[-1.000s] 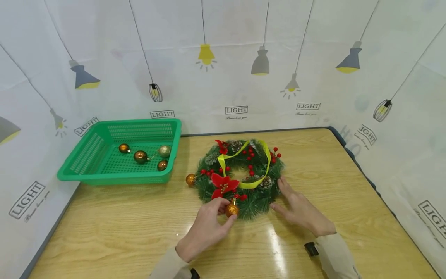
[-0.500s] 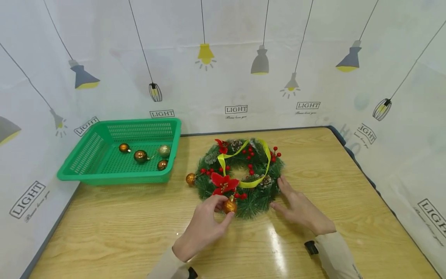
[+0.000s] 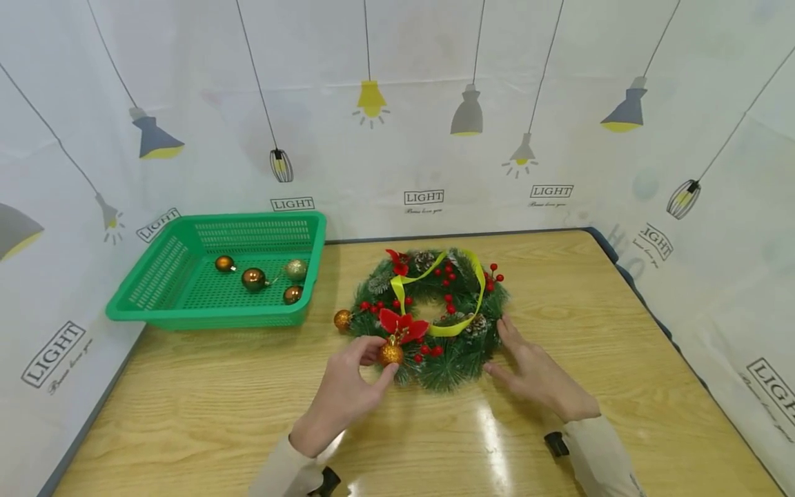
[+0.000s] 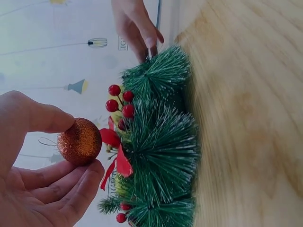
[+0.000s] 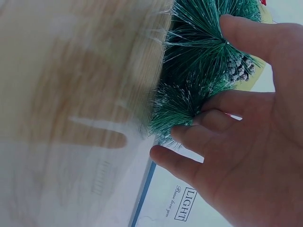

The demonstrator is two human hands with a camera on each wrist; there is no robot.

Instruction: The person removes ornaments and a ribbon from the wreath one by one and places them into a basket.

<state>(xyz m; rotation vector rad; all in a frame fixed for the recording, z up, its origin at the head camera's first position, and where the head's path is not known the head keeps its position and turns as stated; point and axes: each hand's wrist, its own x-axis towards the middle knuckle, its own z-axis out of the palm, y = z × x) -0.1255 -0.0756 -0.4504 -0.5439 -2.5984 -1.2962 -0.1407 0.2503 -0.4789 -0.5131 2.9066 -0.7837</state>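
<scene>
Glitter ball (image 3: 391, 355) farther left, near red flower (image 3: 410, 328)

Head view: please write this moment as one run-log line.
left hand: holds orange bauble | right hand: at wreath edge | basket: four baubles

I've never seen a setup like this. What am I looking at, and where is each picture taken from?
No machine here, just a person's two bare hands. The wide picture comes from a camera worn on the head; the two close-ups from cameras on the left and right wrists. On the light wooden table lies a round, green artificial wreath with red flowers, red berries and a yellow ribbon. To its left is a green plastic basket holding four ball ornaments, three brown and one pale gold. The left hand pinches a glittery orange ball ornament close to the wreath's near side; the right hand touches the wreath's right side.
</scene>
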